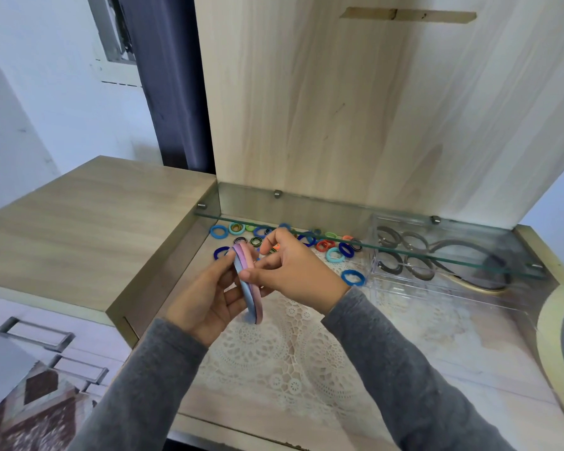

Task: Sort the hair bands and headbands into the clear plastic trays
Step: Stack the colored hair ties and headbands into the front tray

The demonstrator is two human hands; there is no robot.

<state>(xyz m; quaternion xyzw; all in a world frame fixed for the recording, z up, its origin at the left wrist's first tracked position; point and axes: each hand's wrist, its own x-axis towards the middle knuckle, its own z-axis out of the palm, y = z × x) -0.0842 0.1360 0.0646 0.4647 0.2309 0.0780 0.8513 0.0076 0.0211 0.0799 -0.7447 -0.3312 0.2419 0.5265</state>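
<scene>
Both your left hand (205, 301) and right hand (295, 268) grip the pink-and-blue headbands (249, 288) in curled fingers above the table's (437, 369) left half; next, carry them rightward into the clear trays (404, 289).

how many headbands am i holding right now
2: a pink headband and a blue headband, pressed side by side, gripped by both the left hand and the right hand above the lace doily. Another could hide between them.

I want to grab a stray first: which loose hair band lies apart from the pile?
The bright blue band, alone beside the clear tray; the rest crowd together farther back.
</scene>
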